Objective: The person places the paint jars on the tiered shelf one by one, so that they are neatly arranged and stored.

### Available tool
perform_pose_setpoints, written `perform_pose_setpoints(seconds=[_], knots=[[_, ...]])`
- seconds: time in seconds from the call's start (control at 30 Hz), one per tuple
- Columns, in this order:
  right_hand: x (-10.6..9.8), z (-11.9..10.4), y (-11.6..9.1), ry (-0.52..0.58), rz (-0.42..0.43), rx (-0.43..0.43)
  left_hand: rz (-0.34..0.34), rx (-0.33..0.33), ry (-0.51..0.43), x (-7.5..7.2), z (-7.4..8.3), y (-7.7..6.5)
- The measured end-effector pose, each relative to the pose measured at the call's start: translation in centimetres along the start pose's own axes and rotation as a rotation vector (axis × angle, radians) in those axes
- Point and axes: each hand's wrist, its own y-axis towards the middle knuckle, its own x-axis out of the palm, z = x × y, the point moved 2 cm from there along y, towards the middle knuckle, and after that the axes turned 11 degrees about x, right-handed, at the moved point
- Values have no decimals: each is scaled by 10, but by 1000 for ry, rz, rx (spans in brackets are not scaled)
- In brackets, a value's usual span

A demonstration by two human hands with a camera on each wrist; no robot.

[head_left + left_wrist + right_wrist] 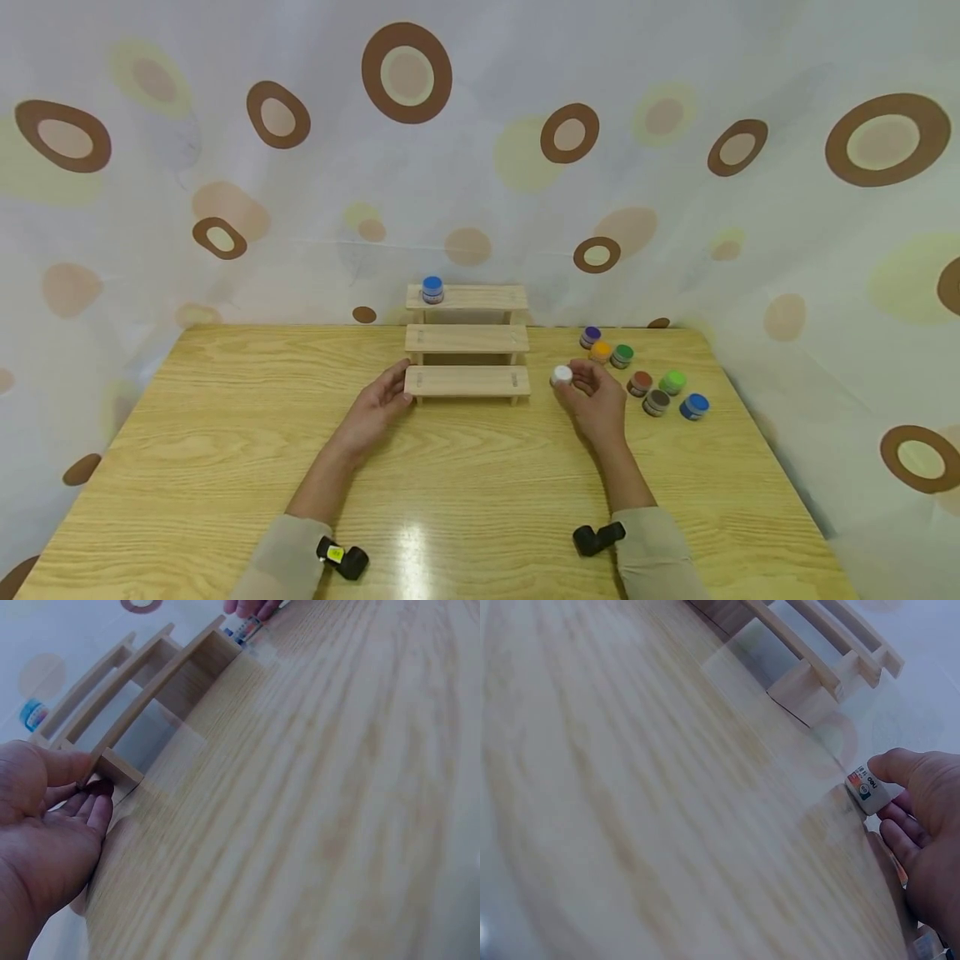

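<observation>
A three-step wooden rack (467,381) stands at the back of the table. My left hand (375,410) grips the left end of its lowest step; in the left wrist view the thumb lies on top of the board and the fingers curl beneath. Right of the rack, my right hand (597,406) pinches a small white paint jar (561,377) between thumb and fingers. That jar's printed label (864,787) faces the right wrist camera. One blue-lidded paint jar (432,290) sits on the left of the top step.
Beyond my right hand stand several paint jars: purple (591,337), orange (600,352), dark green (622,356), red-brown (640,383), light green (672,382), dark brown (656,403) and blue (694,407). A patterned cloth (465,167) hangs behind the wooden table (480,475).
</observation>
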Motion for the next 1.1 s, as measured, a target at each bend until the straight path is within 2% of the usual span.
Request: perform_pose_setpoints(seconds=[0.3, 0.63, 1.1], knots=[[3, -15, -6, 7, -19, 3, 8, -4, -3, -1, -2, -1], [7, -13, -2, 46, -21, -1, -4, 15, -15, 0, -2, -1], [14, -46, -1, 31, -25, -86, 3, 11, 3, 0, 2, -2]])
